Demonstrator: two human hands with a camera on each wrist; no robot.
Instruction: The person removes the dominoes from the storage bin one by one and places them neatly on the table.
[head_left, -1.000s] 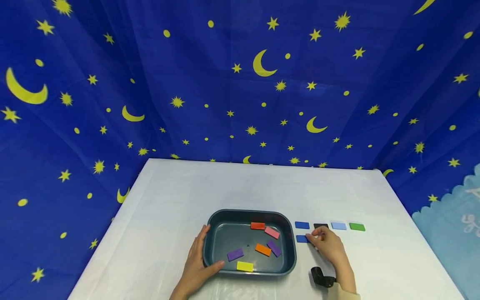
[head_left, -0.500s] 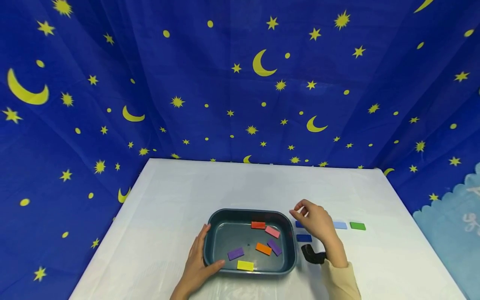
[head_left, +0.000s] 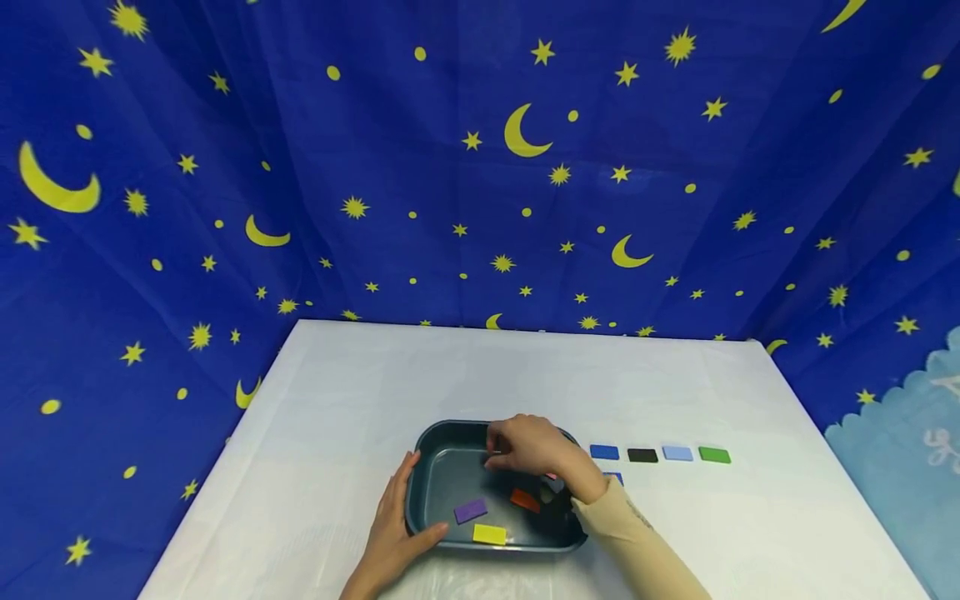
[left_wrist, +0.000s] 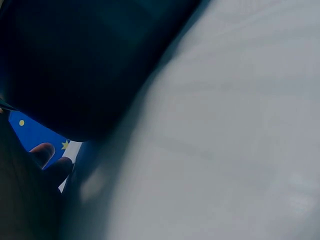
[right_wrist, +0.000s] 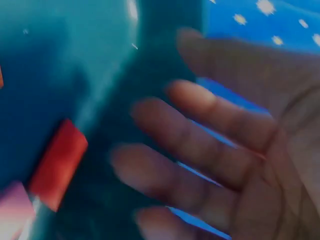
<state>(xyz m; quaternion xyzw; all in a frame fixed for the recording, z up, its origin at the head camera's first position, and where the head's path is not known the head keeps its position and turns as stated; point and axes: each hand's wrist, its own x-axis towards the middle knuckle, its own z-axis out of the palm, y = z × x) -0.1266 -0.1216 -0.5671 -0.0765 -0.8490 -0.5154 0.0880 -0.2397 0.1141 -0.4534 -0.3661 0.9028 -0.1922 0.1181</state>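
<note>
A dark grey-green plastic basin point(head_left: 450, 441) holds several flat rectangular blocks. My left hand point(head_left: 392, 525) holds the basin's near-left corner, thumb over the rim and fingers along the outer side. Over the basin's far part is my right hand point(head_left: 528, 446), fingers loosely bent with nothing between them in the right wrist view. The red block point(right_wrist: 60, 165) lies just beside those fingertips, and a pink block point(right_wrist: 15, 207) is past it. A purple block point(head_left: 471, 511), a yellow block point(head_left: 490, 534) and an orange block point(head_left: 525, 500) lie nearer. My right wrist hides part of the basin.
On the white table point(head_left: 360, 383), right of the basin, a row has a blue block point(head_left: 604, 452), black block point(head_left: 642, 455), light blue block point(head_left: 677, 452) and green block point(head_left: 715, 454). Another blue block point(head_left: 614, 478) sits below, partly covered by my sleeve. Starry curtain point(head_left: 450, 183) stands behind.
My right hand has left the lower blue block on the table, lifted, and swung left over the basin. My left hand and the basin stay put.
</note>
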